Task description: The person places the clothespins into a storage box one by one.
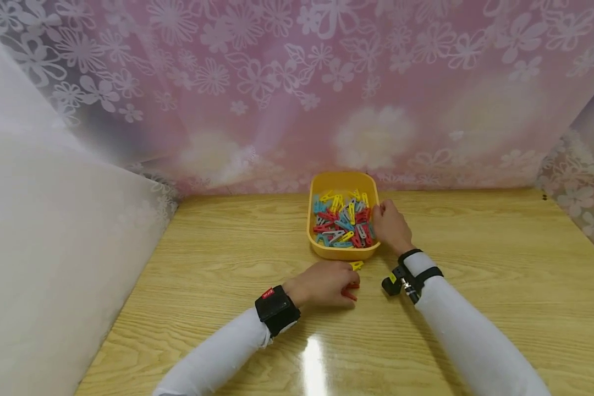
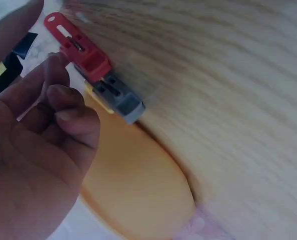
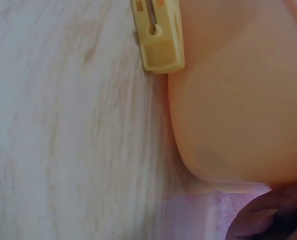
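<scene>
A yellow plastic basket (image 1: 344, 253) stands on the table, full of red, yellow, blue and grey clothespins (image 1: 346, 220). My right hand (image 1: 393, 225) grips its right rim; those fingers (image 3: 253, 217) show only in part in the right wrist view. In front of the basket, my left hand (image 1: 329, 283), fingers curled, holds a red clothespin (image 2: 83, 50) between thumb and fingers. Beside that one are a grey clothespin (image 2: 118, 97) and, partly covered, a yellow clothespin (image 1: 357, 265) close to the basket's front wall. In the head view the left hand hides the grey one.
The wood-grain table (image 1: 227, 236) reaches back to a pink flowered curtain (image 1: 277, 137). A white sheet (image 1: 54, 247) hangs along the left side. Each wrist wears a black strap (image 1: 277, 309); a small camera (image 1: 391, 285) sticks out from the right one.
</scene>
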`<state>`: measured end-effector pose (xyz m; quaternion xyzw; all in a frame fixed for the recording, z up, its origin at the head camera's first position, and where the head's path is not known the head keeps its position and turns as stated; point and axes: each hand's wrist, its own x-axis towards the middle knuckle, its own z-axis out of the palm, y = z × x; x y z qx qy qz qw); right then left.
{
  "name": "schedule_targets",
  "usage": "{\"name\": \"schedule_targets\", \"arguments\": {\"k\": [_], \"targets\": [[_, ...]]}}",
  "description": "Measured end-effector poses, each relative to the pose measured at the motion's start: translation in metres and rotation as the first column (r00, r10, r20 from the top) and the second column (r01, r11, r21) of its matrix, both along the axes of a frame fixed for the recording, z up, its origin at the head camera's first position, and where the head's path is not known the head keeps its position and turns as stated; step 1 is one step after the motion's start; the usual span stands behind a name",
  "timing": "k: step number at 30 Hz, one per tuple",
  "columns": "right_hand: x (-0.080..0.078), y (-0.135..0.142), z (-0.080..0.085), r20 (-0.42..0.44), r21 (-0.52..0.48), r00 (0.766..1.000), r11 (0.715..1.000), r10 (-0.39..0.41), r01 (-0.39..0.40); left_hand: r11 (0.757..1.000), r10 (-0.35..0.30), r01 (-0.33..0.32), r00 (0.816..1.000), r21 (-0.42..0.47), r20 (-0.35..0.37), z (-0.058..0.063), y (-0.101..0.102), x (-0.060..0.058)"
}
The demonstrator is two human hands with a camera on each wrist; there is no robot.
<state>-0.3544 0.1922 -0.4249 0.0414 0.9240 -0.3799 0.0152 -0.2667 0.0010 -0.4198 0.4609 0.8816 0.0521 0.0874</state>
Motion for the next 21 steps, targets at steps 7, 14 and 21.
{"name": "schedule_targets", "arguments": {"k": [7, 14, 21], "targets": [[0.000, 0.002, -0.002, 0.003, 0.002, 1.000, 1.000, 0.003, -0.003, 0.999, -0.028, 0.027, 0.999, -0.018, -0.042, -0.003, 0.007, -0.003], [0.000, 0.003, -0.004, 0.011, 0.008, 1.000, 1.000, -0.005, 0.004, 0.993, -0.030, 0.021, 0.996, 0.116, 0.083, 0.012, -0.001, -0.008], [-0.002, 0.003, -0.005, -0.017, 0.007, 1.000, 1.000, 0.011, -0.011, 0.962, 0.030, -0.050, 0.997, 0.269, 0.078, 0.052, -0.014, -0.024]]}}
